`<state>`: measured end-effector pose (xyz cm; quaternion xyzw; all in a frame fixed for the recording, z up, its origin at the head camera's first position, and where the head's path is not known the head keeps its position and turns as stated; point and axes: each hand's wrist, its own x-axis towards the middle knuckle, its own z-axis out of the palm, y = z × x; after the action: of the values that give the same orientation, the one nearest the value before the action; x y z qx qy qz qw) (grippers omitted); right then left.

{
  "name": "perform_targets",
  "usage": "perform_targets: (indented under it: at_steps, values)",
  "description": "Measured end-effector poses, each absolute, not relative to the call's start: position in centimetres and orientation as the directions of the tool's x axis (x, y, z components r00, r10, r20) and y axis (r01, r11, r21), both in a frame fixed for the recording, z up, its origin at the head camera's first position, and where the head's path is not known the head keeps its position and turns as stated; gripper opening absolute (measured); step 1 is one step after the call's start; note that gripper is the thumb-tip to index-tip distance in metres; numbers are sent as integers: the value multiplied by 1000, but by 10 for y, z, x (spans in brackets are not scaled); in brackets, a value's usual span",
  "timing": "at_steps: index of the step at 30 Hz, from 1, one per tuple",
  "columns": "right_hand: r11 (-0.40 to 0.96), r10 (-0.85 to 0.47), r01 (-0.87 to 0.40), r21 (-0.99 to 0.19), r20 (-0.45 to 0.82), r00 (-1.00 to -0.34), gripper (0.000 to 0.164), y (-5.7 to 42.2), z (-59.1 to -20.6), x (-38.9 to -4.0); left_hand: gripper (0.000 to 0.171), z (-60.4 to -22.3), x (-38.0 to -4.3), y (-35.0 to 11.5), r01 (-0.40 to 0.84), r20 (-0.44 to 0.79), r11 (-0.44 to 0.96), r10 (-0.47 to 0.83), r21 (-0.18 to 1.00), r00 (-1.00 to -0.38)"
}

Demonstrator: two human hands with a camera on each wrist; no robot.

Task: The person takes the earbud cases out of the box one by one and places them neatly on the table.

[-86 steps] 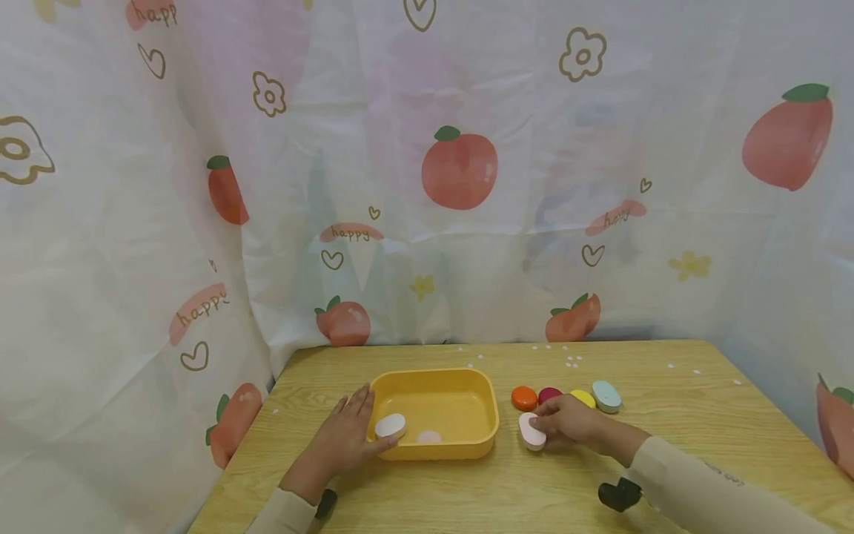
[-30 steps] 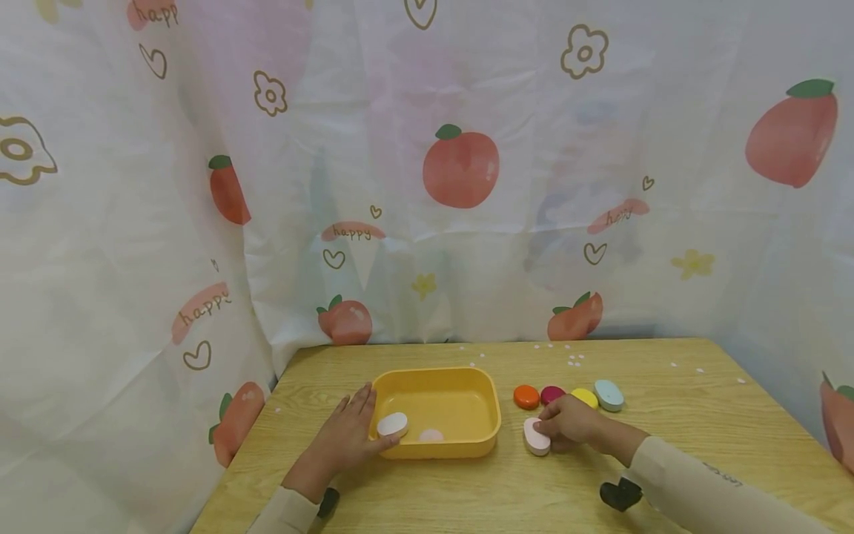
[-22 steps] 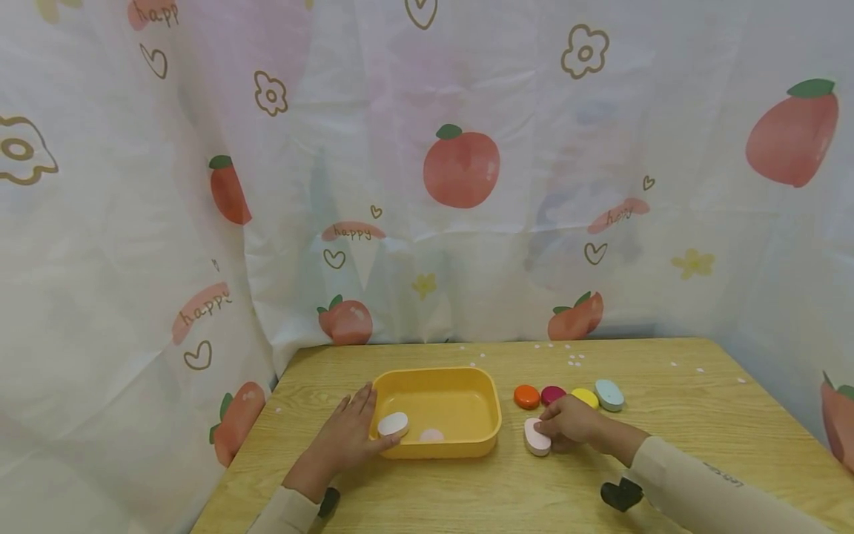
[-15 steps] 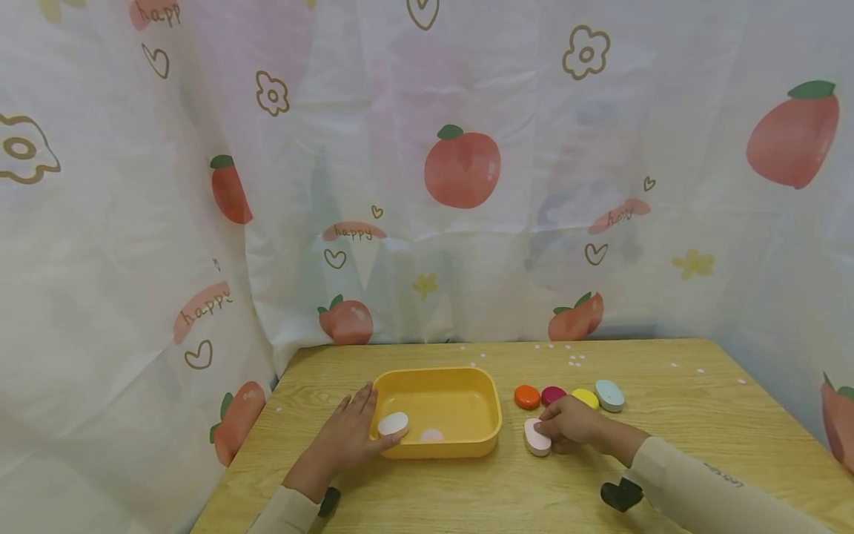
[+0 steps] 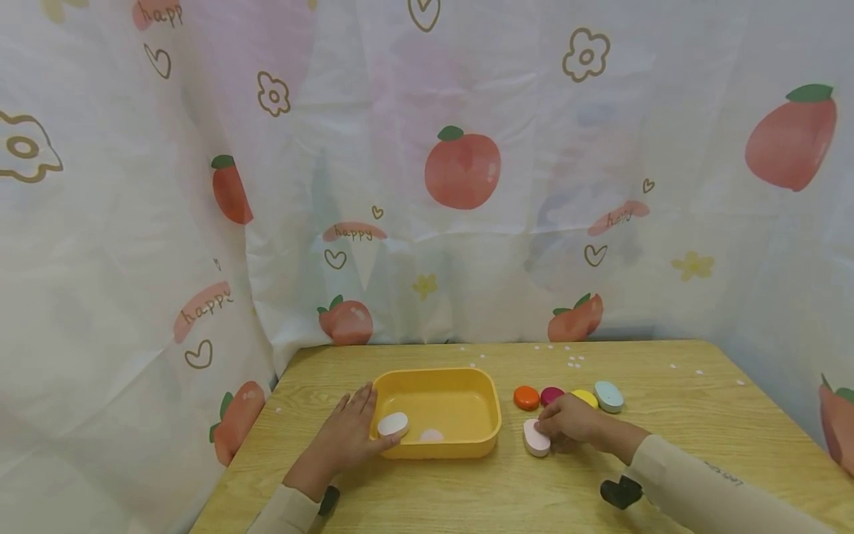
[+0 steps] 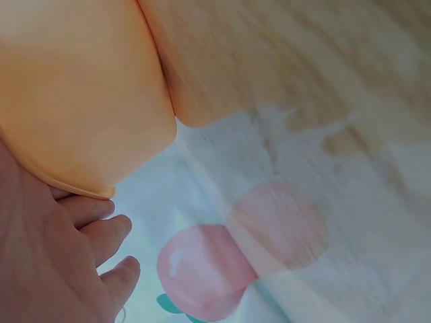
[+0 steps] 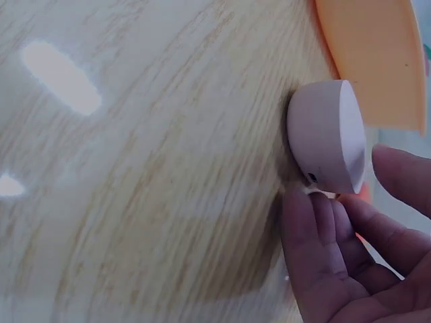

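In the head view my left hand (image 5: 345,434) rests at the left end of a yellow rectangular tray (image 5: 480,449). Its fingers lie straight along the outer side and the thumb reaches over the near corner. Inside that corner sits a white oval block (image 5: 393,425), and a pale pink patch (image 5: 431,435) shows beside it on the tray. To the tray's right, my right hand (image 5: 572,424) grips one end of a pale pink oval block (image 5: 536,438) with a flat top. The right wrist view has this block (image 7: 320,134) close over the table, a small dark mark on its side.
Behind the right hand, orange (image 5: 526,397), dark red (image 5: 551,396) and yellow (image 5: 586,398) rounded pieces and a light blue oval block (image 5: 608,397) stand in a row. White dots are scattered on the wooden table (image 5: 467,497). A fruit-printed curtain (image 5: 460,282) hangs behind.
Since the oldest frame the pink block has shifted slightly towards the person and its top lies flatter. In the last second both hands stay almost still; the view drifts a little.
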<state>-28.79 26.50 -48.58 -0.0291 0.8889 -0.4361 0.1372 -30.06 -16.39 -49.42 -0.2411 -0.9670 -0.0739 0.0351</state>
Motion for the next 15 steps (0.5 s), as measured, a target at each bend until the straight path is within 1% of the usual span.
perform_targets:
  at_steps: [4,9,15]
  values:
    - [625,-187,14,-780,-168,-968,17,267,-480,-290,104,-491,-300,-163,475,104,873,465,114,-879]
    - [538,-201,60,-841,-196,-960,21,267,-471,-291,103,-489,-299,-162,472,103,876,463,103,-881]
    - [526,-183,62,-848,-184,-966,23,261,-458,-294,105,-488,-299,-161,476,103,876,469,72,-877]
